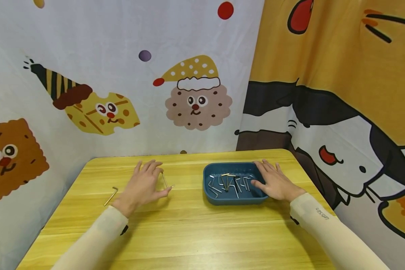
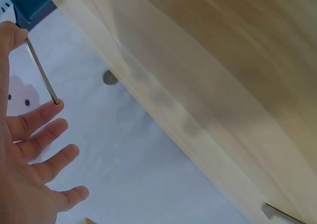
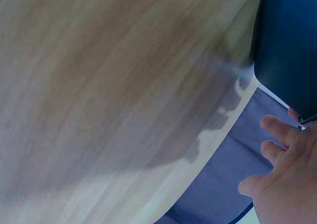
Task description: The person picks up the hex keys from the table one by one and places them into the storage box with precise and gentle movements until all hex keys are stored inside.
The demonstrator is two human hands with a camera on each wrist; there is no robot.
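My left hand [image 1: 143, 183] holds a brass-coloured L-shaped hex key [image 1: 164, 180] by its ends, between thumb and index fingertip. The other left fingers are spread, as the left wrist view shows. Another hex key [image 1: 111, 196] lies on the table to the left of that hand. A dark blue rectangular tray [image 1: 236, 201] contains several hex keys [image 1: 237, 189], silver, brass-coloured and dark, in a loose pile. My right hand [image 1: 278, 183] rests on the tray's right end, thumb over the rim, other fingers extended near the back corner.
The light wooden table [image 1: 195, 240] ends at a back edge close to a cartoon-printed curtain [image 1: 118, 48]. On the right, an orange and black printed cloth [image 1: 341, 75] hangs beside the table.
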